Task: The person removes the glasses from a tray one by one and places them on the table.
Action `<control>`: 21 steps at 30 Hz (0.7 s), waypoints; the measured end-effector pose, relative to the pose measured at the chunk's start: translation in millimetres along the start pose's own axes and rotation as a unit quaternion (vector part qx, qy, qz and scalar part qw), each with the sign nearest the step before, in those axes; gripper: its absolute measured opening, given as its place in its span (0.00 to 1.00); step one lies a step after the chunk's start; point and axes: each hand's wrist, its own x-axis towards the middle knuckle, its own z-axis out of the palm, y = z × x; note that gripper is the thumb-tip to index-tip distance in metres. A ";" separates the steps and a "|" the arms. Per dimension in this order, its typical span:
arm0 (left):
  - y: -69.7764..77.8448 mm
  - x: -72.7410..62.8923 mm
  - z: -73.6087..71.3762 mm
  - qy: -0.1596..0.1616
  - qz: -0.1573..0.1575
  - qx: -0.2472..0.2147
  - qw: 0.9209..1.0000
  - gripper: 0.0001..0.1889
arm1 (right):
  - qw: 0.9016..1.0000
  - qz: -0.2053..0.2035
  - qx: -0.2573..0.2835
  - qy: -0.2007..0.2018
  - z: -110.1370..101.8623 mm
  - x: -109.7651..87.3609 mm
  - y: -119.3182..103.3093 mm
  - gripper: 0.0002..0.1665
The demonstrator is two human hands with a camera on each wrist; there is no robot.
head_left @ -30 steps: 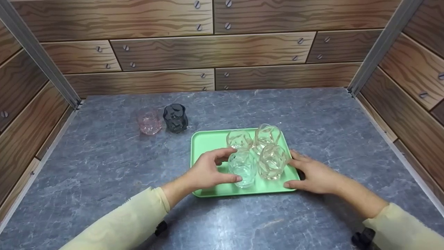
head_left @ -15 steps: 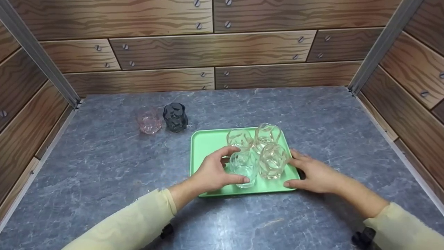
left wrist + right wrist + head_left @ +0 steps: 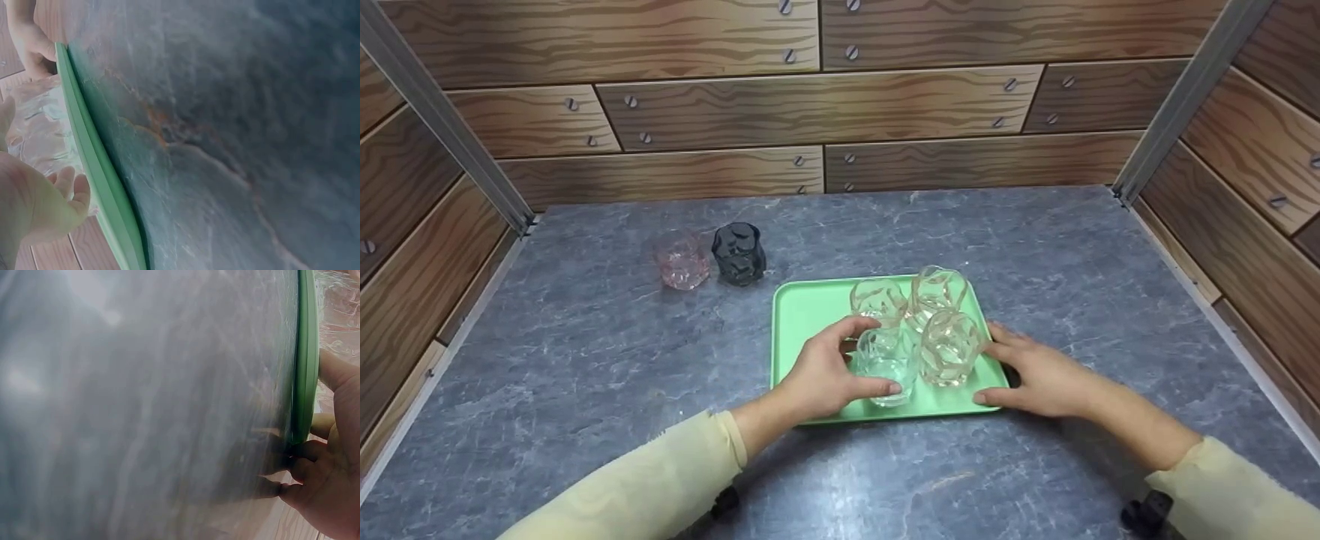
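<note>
My left hand (image 3: 826, 371) curls round a pale green glass (image 3: 889, 371) at the front of the light green tray (image 3: 802, 304), thumb on the near side and fingers behind. Three clear, wavy-sided glasses also stand on the tray: one at the back right (image 3: 937, 289), one behind the green glass (image 3: 877, 298), and one to its right (image 3: 950, 349). My right hand (image 3: 1046, 379) grips the tray's right front corner, its thumb over the front rim and the other fingers along the right side. In the right wrist view, fingertips (image 3: 304, 450) touch the tray's rim (image 3: 306, 382).
A pink glass (image 3: 683, 262) and a dark grey glass (image 3: 739, 253) stand side by side at the back left of the grey marbled table (image 3: 585, 360). Wood-patterned walls (image 3: 810, 109) enclose the table's back and sides.
My left hand has moved to the right and closer round the pale green glass, which has shifted slightly right. The right hand and the tray have stayed in place.
</note>
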 end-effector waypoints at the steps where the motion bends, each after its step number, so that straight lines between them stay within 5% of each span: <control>1: -0.1 0.1 -0.2 0.000 0.000 0.001 1.000 0.44 | 1.000 0.000 0.000 0.000 -0.1 0.1 -0.3 0.57; 21: -3.2 3.5 -4.3 -0.021 0.004 0.010 1.000 0.43 | 1.000 -0.007 0.001 0.005 0.9 0.7 1.7 0.56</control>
